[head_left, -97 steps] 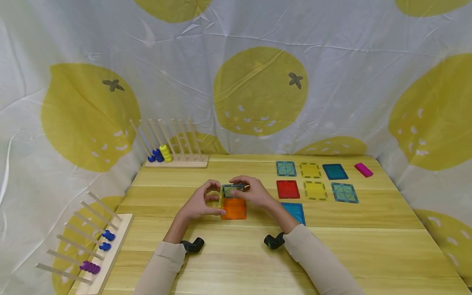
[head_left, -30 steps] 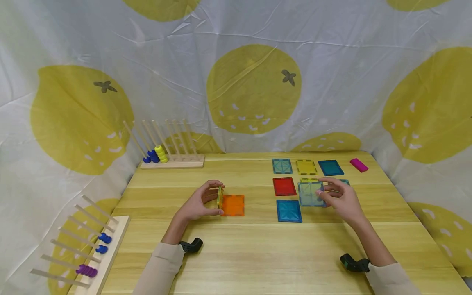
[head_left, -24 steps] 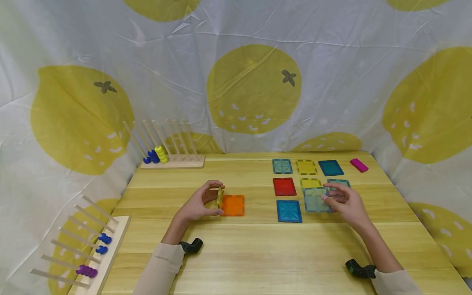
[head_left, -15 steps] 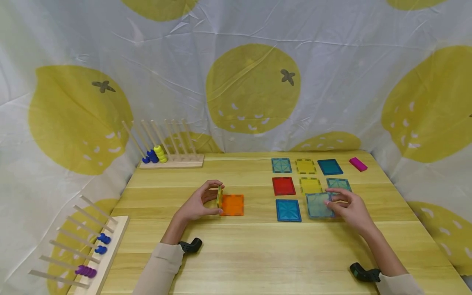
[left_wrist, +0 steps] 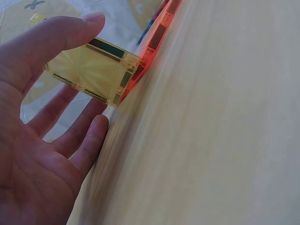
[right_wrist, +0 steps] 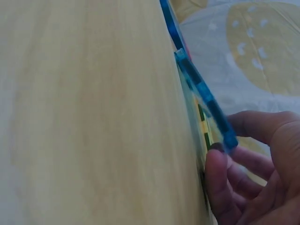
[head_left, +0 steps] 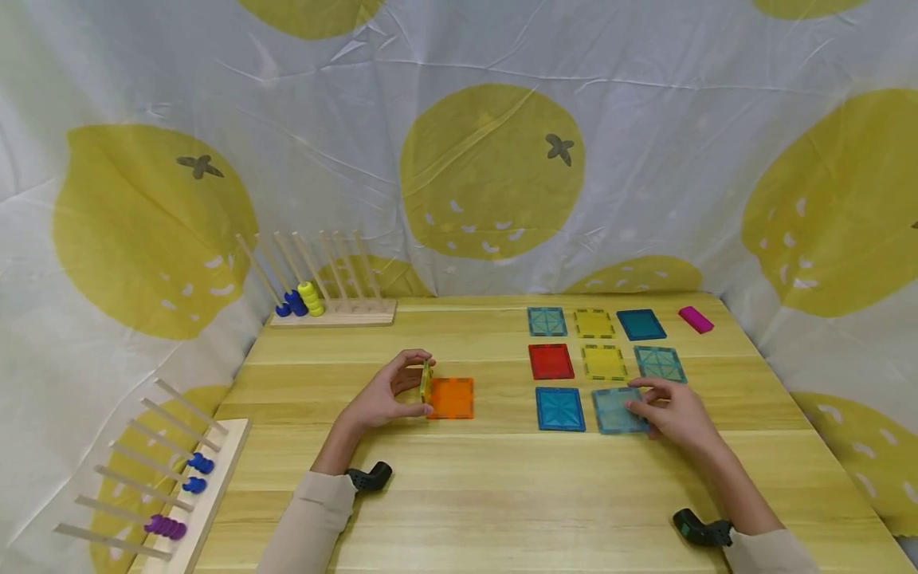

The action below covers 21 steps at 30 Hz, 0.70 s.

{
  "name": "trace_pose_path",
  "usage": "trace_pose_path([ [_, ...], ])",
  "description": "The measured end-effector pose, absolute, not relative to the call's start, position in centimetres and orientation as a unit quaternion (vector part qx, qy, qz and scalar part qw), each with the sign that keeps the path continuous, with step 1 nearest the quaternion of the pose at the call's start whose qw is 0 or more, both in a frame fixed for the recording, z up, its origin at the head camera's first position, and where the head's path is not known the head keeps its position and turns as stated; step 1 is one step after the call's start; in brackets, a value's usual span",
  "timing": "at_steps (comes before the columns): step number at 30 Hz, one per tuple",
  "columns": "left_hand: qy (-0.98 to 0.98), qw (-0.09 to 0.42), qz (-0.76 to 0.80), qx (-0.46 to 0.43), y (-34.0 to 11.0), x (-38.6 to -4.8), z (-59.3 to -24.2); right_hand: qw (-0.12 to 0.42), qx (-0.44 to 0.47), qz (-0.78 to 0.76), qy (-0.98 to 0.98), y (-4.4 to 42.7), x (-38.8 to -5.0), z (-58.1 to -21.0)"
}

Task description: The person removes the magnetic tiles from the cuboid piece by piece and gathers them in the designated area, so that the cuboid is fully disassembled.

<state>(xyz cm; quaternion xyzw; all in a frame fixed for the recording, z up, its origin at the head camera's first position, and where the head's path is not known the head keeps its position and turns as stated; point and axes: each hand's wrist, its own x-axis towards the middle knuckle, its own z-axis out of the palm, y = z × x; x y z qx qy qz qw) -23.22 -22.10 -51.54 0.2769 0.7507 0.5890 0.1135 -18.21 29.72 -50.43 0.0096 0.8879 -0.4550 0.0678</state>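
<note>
My left hand (head_left: 387, 396) holds a yellow magnetic tile (left_wrist: 86, 71) on edge between thumb and fingers. That tile stands upright along the left side of a flat orange magnetic tile (head_left: 453, 399), and their edges meet in the left wrist view. Over on the right, my right hand (head_left: 679, 416) pinches a light blue magnetic tile (head_left: 613, 411) by its right side. The right wrist view has this tile tilted, its held end raised off the table. It is just right of a flat blue tile (head_left: 561, 409) and in front of a flat yellow tile (head_left: 604, 362).
A red tile (head_left: 551, 362), a teal tile (head_left: 641, 324) and several others lie flat in rows at the right. Behind them is a magenta block (head_left: 696, 320). Wooden peg racks with beads stand at the back left (head_left: 333, 317) and near left (head_left: 218, 470). A lemon-print cloth (head_left: 495, 48) hangs behind.
My right hand has taken the light blue tile from behind the orange tile over to the right, then lowered it toward the table. My left hand keeps its hold on the yellow tile.
</note>
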Motion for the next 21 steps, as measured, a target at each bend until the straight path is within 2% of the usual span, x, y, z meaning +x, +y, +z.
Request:
trace_pose_path([
  [13,0.746,0.119,0.594,0.278,-22.14,-23.2,-51.58,0.018,-0.031,-0.346,0.938,29.21,-18.46,-50.58],
  [21,0.747,0.113,0.592,0.281,-22.15,-23.23,-51.56,0.023,-0.028,-0.357,0.934,29.36,-18.4,-50.49],
])
